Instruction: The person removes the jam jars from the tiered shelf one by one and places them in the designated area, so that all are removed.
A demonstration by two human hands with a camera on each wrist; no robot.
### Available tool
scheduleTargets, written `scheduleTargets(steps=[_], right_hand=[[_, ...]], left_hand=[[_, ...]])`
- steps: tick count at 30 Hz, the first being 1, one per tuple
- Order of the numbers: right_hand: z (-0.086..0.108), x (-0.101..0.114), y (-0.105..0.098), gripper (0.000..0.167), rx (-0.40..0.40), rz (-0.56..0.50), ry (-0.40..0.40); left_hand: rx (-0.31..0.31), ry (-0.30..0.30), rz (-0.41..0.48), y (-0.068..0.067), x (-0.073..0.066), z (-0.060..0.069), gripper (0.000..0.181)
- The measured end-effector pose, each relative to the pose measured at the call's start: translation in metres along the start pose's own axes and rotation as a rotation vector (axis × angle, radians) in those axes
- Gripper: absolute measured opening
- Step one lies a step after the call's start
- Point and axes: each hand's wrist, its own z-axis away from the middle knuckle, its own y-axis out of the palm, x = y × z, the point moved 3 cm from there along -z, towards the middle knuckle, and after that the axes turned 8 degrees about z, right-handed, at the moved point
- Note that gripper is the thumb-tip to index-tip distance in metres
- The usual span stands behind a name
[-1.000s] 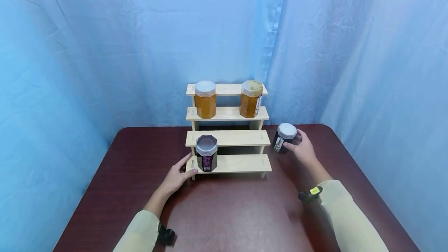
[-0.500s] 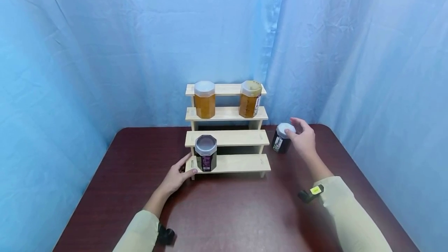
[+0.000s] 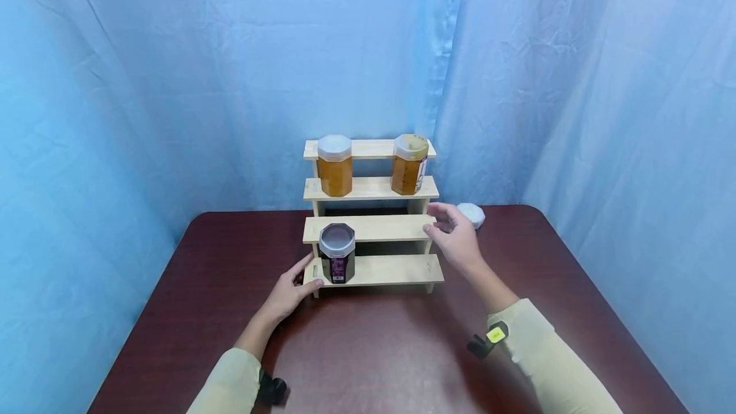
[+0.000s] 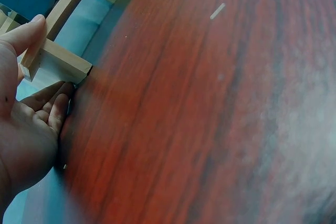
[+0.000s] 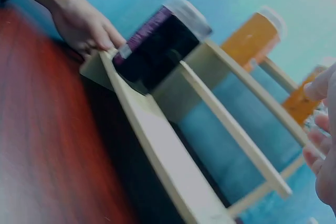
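Leaving the white-lidded jar unheld, right hand has moved, empty, fingers apart, to the four-step wooden stand that left hand grips, so work apparently centres there.

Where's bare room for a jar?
Free: bottom step, right of the dark jar; second step, left of the right hand; third step, between amber jars; table between forearms. Crowded: bottom step's left end, with jar, left hand; right of rack, with right hand, white lid.

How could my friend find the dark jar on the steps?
Find the wooden stand on the table. On its lowest step, by the left hand, stands the dark jar. Its purple label and dark body set it apart from the amber jars above.
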Motion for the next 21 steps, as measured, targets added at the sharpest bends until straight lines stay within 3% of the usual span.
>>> scheduleTargets(steps=[6,9,15,21], right_hand=[[0.004,-0.028,0.031,0.047,0.076,-0.049,0.037],[0.007,-0.031,0.044,0.054,0.111,-0.091,0.05],[0.021,-0.022,0.069,0.07,0.129,-0.032,0.05],[0.034,-0.009,0.098,0.085,0.12,0.048,0.107]], left_hand=[[0.008,0.005,-0.004,-0.001,-0.001,-0.001,0.077],[0.008,0.003,-0.008,-0.001,-0.001,-0.001,0.077],[0.005,-0.002,-0.005,0.0,0.0,-0.001,0.077],[-0.002,-0.017,0.002,-0.001,0.001,-0.002,0.077]])
